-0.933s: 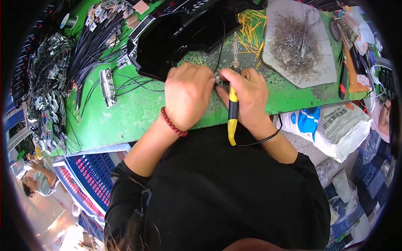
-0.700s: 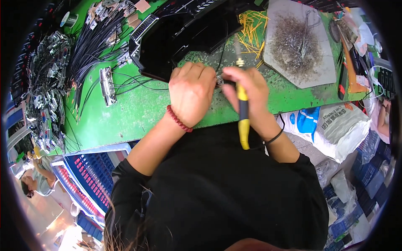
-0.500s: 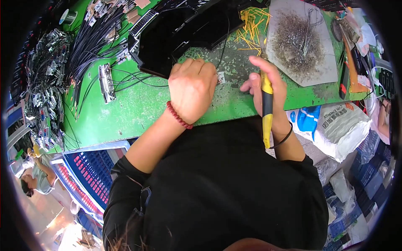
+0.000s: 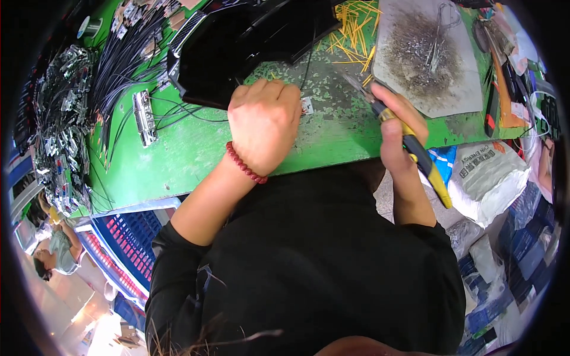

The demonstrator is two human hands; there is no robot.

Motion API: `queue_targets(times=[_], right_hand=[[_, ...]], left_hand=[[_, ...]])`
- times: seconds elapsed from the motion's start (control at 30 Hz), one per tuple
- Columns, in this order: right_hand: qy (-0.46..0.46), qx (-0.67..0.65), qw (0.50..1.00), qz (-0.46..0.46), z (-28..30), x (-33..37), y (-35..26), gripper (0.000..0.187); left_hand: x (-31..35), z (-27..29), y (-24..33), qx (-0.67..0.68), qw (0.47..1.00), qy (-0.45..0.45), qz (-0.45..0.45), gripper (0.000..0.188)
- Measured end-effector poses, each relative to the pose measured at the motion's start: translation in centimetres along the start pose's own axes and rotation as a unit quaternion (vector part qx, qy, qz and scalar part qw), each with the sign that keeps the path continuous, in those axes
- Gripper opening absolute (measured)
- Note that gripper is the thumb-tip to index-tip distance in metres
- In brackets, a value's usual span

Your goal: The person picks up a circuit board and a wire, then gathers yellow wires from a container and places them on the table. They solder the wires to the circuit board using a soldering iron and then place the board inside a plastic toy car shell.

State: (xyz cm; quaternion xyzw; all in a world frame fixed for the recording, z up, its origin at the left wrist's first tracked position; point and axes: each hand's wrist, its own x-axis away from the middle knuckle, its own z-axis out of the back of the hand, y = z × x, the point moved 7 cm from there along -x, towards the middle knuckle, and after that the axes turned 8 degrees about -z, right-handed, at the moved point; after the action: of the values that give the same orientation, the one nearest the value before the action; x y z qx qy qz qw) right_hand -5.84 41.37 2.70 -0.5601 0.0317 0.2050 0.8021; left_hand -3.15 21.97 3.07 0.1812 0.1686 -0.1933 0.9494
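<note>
My left hand [image 4: 264,118], wearing a red bead bracelet, is closed back-up at the table's near part. Thin black cables [image 4: 199,114] run into it from the left, and its fingertips are hidden. A small whitish piece [image 4: 307,105] shows just beyond the fingers. My right hand [image 4: 401,127] is closed around pliers [image 4: 424,159] with yellow-and-black handles. Their pointed metal jaws aim up and left over the table, touching nothing I can see. A shiny metal strip-like part [image 4: 144,117] lies left of my left hand, at the cables' ends.
Large glossy black panels [image 4: 225,59] lie beyond my left hand. Yellow thin tubes [image 4: 354,35] are scattered by a grey board [image 4: 469,89] covered in dark clippings. Heaps of metal parts [image 4: 65,113] and black cables [image 4: 127,62] fill the left. Blue crates [image 4: 127,237] stand below.
My right hand has turned the pliers, their jaws swinging left and the handle ends right. My left hand stays closed; the table has shifted slightly left and up in view.
</note>
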Motion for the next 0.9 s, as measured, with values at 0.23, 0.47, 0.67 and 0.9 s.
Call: queue_targets(times=[0.23,0.47,0.67,0.9], right_hand=[[0.263,-0.101,0.955,-0.087,9.5,2.4,4.4,0.016],[0.325,-0.058,0.938,-0.11,15.2,2.4,7.8,0.009],[0.317,-0.055,0.939,-0.119,15.0,2.3,9.0,0.01],[0.335,-0.062,0.932,-0.122,15.4,2.8,9.1,0.007]], left_hand=[[-0.2,0.0,0.4,-0.029,0.999,-0.017,0.01,0.012],[-0.4,-0.1,0.5,-0.036,0.999,-0.014,0.004,0.014],[-0.4,-0.3,0.7,-0.044,0.999,-0.013,0.003,0.014],[-0.3,-0.3,0.5,-0.032,0.999,-0.003,0.0,0.014]])
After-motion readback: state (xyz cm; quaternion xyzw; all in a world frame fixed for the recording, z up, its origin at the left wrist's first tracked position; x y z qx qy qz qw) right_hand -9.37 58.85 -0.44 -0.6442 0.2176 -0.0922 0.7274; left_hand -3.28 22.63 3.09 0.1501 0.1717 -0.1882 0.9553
